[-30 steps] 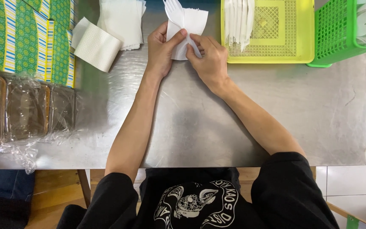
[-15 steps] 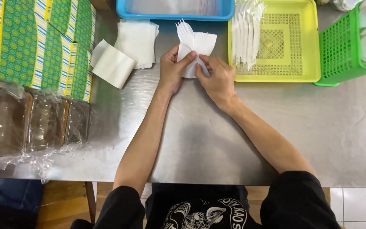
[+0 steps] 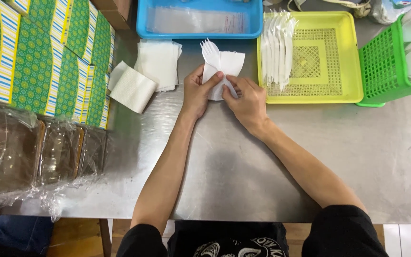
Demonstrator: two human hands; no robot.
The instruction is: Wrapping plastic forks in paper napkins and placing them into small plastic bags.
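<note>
While both hands meet at the far middle of the steel tabletop (image 3: 272, 157), the left hand (image 3: 198, 93) pinches a white napkin (image 3: 229, 66) around a plastic fork (image 3: 211, 51), and the right hand (image 3: 248, 102) presses its fingers on the fold, apparently holding the wrap tight. Loose napkins (image 3: 160, 59) and cutlery in a yellow tray (image 3: 343, 71) lie within reach.

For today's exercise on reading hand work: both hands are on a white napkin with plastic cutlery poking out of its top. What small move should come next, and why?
Probably fold the napkin's loose right flap over the fork and spoon. The left hand pins the left side, the right hand pinches the lower edge, and the upper right part lies flat and unwrapped.
</note>
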